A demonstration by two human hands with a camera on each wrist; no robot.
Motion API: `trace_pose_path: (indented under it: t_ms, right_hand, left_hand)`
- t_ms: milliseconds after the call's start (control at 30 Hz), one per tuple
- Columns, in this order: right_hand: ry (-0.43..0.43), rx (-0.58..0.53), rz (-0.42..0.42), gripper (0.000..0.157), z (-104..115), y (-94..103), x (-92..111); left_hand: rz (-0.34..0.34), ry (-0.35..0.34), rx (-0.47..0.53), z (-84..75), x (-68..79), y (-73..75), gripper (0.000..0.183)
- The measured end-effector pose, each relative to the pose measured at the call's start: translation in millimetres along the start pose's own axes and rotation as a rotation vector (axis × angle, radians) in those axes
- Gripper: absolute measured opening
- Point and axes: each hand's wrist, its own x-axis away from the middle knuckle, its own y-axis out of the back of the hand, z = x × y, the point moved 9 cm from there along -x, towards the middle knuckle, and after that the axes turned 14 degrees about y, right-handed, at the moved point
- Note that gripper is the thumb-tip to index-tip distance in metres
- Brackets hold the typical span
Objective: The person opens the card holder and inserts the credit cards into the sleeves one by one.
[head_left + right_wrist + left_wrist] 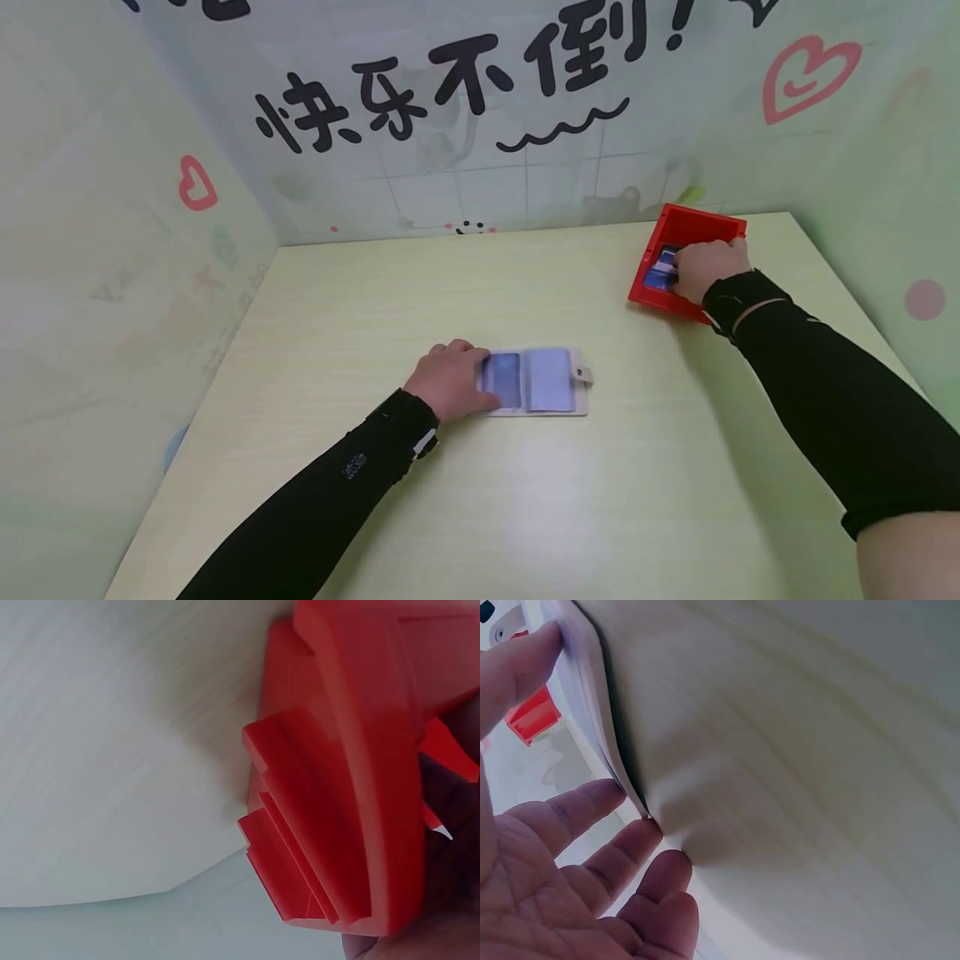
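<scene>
A small card holder (550, 380) lies spread open on the table, with pale blue-violet clear sleeves and a snap tab at its right end. My left hand (450, 379) rests on its left end. In the left wrist view, the thumb (525, 667) lies over the holder and the other fingers reach its edge, loosely bent. At the back right, my right hand (712, 265) reaches into a red box (701, 218), fingers bent beside blue cards (660, 275). The box wall (375, 765) hides most of those fingers in the right wrist view; I cannot tell whether they pinch a card.
The pale wooden table (420, 292) meets a printed wall (450, 183) at the back. Side panels (112, 275) rise along the left and right. The red box stands near the table's back right corner.
</scene>
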Motion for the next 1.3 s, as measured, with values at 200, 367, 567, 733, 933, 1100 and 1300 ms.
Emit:
trace_pose_path:
  t_ms: [200, 367, 567, 733, 933, 1100, 1300]
  right_hand:
    - [0.006, 0.005, 0.034, 0.039, 3.2, 2.3, -2.8]
    - [0.010, 0.017, 0.031, 0.034, 1.0, 0.6, -4.6]
    - [0.006, 0.003, 0.028, 0.030, 1.7, 1.4, -3.1]
    - [0.006, 0.000, 0.013, 0.032, 4.0, 3.8, -0.1]
    - [0.008, 0.014, -0.009, 0.029, 4.2, 3.6, 0.7]
    - [-0.002, 0.016, -0.015, 0.027, 1.0, 0.5, -0.7]
    - [-0.014, 0.023, -0.021, 0.035, -3.0, -4.1, -3.3]
  left_hand:
    - [-0.011, -0.008, -0.007, -2.2, 0.1, -2.7, 0.075]
    - [-0.020, -0.010, -0.014, -2.8, 0.2, -4.0, 0.075]
    - [-0.029, -0.012, -0.018, -1.8, 0.4, -5.2, 0.075]
    - [-0.030, -0.013, -0.021, -1.3, 0.3, -6.0, 0.074]
    - [-0.028, -0.014, -0.027, -1.0, 1.4, -5.3, 0.075]
    - [-0.029, -0.017, -0.025, -0.3, 2.3, -5.2, 0.074]
    - [-0.026, -0.023, -0.022, 0.4, 3.5, -5.5, 0.075]
